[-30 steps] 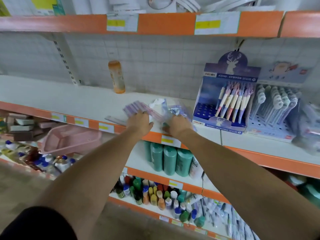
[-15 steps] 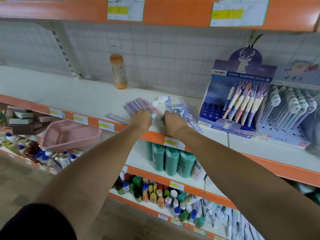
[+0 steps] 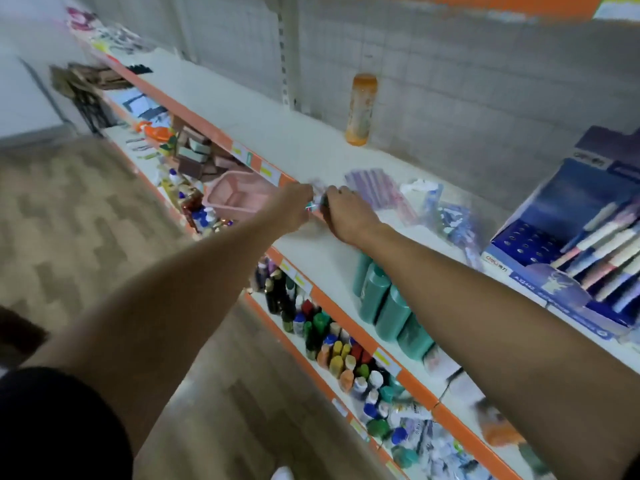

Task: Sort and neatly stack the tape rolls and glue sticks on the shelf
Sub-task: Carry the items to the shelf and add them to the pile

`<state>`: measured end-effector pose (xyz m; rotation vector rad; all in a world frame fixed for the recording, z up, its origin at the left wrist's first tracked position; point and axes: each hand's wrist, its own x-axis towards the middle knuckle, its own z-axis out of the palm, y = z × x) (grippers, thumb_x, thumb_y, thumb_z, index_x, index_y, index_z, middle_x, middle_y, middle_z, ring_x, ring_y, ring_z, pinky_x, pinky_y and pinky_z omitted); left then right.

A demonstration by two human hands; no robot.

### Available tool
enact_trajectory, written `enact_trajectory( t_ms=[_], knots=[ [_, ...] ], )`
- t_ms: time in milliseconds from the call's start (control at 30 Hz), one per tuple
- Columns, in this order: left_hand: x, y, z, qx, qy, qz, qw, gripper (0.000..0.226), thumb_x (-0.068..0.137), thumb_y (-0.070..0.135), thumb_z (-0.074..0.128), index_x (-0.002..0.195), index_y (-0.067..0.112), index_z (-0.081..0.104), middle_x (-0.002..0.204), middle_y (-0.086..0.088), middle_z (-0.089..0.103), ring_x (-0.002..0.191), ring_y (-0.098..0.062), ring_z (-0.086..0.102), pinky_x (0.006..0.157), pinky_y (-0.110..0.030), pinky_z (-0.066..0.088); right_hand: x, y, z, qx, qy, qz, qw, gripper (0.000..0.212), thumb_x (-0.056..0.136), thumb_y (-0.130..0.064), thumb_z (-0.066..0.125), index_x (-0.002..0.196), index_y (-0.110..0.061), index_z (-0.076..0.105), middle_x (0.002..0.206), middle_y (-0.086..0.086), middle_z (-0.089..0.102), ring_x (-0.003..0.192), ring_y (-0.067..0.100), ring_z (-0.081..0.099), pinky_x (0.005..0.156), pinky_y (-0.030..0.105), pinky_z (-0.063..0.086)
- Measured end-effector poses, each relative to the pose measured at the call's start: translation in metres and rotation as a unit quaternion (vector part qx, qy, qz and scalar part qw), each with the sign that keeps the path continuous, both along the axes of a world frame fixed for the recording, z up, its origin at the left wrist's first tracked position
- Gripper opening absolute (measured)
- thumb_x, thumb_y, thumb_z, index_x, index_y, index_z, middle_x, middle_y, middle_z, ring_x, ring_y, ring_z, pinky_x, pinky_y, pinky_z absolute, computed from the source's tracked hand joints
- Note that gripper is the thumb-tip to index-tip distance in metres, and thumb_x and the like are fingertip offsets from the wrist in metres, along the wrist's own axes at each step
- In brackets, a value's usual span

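Both my hands meet at the front edge of the white shelf [image 3: 277, 133]. My left hand [image 3: 293, 210] and my right hand [image 3: 348, 214] have curled fingers on a small colourful item [image 3: 313, 204] between them; it is too blurred to identify. Just right of my right hand lies a purple packet of sticks [image 3: 375, 188], and beyond it are clear packets [image 3: 450, 220] with a white roll-like thing [image 3: 420, 186]. An orange glue bottle [image 3: 361, 109] stands upright at the back wall.
A blue pen display box [image 3: 568, 244] stands on the shelf at the right. The shelf below holds a pink basket [image 3: 235, 199], brown blocks [image 3: 194, 155], teal bottles [image 3: 384, 306] and several small paint bottles [image 3: 332, 344]. Wood-pattern floor lies to the left.
The view has swung left and tilted. Both hands have moved left off the purple and clear packets to the shelf's front edge, now closed on a small item together.
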<state>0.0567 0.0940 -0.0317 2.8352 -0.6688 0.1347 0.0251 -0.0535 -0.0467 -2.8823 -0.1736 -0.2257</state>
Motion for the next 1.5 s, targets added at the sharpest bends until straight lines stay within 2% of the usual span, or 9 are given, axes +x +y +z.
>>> enact_trajectory(
  t_ms=[67,200,267,467,633,800,1100,1333,1500],
  knots=[
    [-0.015,0.032,-0.013,0.001,0.002,0.042,0.999,0.025,0.083,0.006,0.061,0.107,0.005,0.062,0.111,-0.015,0.063,0.101,-0.034,0.06,0.081,-0.038,0.048,-0.006,0.024,-0.009,-0.015,0.007,0.059,0.998,0.017,0.097,-0.016,0.047,0.111,-0.009,0.053,0.112,0.017,0.056,0.107,0.037,0.053,0.085,0.045,0.046],
    [-0.057,0.096,-0.051,-0.035,0.04,0.143,0.988,0.024,0.085,0.001,0.055,0.104,0.008,0.066,0.101,-0.011,0.063,0.091,-0.029,0.062,0.073,-0.037,0.05,-0.018,0.075,-0.039,-0.011,0.067,0.134,0.989,0.008,0.092,-0.011,0.05,0.087,-0.016,0.05,0.085,0.006,0.058,0.077,0.028,0.056,0.063,0.035,0.044],
    [-0.076,0.129,-0.078,-0.019,0.068,0.193,0.979,0.019,0.08,-0.004,0.053,0.092,0.005,0.066,0.091,-0.016,0.064,0.085,-0.034,0.064,0.069,-0.037,0.051,-0.024,0.099,-0.057,-0.03,0.088,0.165,0.982,0.006,0.09,-0.011,0.051,0.095,-0.013,0.054,0.092,0.007,0.06,0.083,0.029,0.059,0.065,0.037,0.049],
    [-0.14,0.2,-0.121,-0.004,0.131,0.273,0.953,0.024,0.082,0.001,0.051,0.099,0.01,0.066,0.099,-0.015,0.064,0.091,-0.036,0.062,0.066,-0.033,0.047,-0.045,0.175,-0.101,-0.074,0.115,0.229,0.964,0.019,0.095,-0.02,0.051,0.11,-0.009,0.056,0.116,0.017,0.06,0.108,0.038,0.057,0.082,0.043,0.048],
    [-0.16,0.253,-0.152,0.017,0.149,0.293,0.944,0.019,0.085,0.0,0.051,0.095,0.007,0.065,0.091,-0.013,0.063,0.085,-0.035,0.06,0.069,-0.04,0.053,-0.052,0.23,-0.135,-0.089,0.118,0.26,0.954,0.018,0.095,-0.021,0.05,0.107,-0.01,0.058,0.114,0.014,0.061,0.107,0.036,0.058,0.069,0.037,0.038],
    [-0.155,0.293,-0.169,0.024,0.162,0.297,0.941,0.014,0.094,0.009,0.051,0.098,0.007,0.064,0.093,-0.012,0.06,0.075,-0.029,0.053,0.061,-0.033,0.042,-0.046,0.269,-0.157,-0.112,0.144,0.253,0.95,0.022,0.097,-0.024,0.051,0.112,-0.011,0.06,0.117,0.013,0.062,0.109,0.035,0.059,0.071,0.036,0.037],
    [-0.09,0.354,-0.191,0.016,0.17,0.29,0.942,0.016,0.087,0.002,0.053,0.098,0.009,0.063,0.093,-0.009,0.061,0.081,-0.029,0.059,0.064,-0.036,0.049,0.026,0.331,-0.172,-0.123,0.139,0.263,0.947,0.01,0.094,-0.02,0.054,0.1,-0.014,0.059,0.101,0.01,0.063,0.099,0.033,0.057,0.067,0.036,0.035],
    [0.023,0.399,-0.199,0.028,0.17,0.303,0.937,0.018,0.086,0.001,0.053,0.099,0.009,0.063,0.095,-0.009,0.061,0.085,-0.03,0.059,0.059,-0.033,0.04,0.14,0.382,-0.189,-0.119,0.134,0.288,0.941,0.011,0.097,-0.016,0.049,0.104,-0.014,0.056,0.11,0.011,0.059,0.108,0.034,0.053,0.075,0.04,0.035],
    [0.099,0.428,-0.185,0.026,0.172,0.323,0.93,0.019,0.087,0.003,0.052,0.101,0.011,0.063,0.096,-0.009,0.059,0.08,-0.029,0.056,0.065,-0.037,0.048,0.223,0.422,-0.186,-0.106,0.136,0.309,0.935,0.014,0.096,-0.012,0.047,0.106,-0.014,0.056,0.114,0.011,0.059,0.11,0.034,0.052,0.079,0.039,0.034]
  ],
)
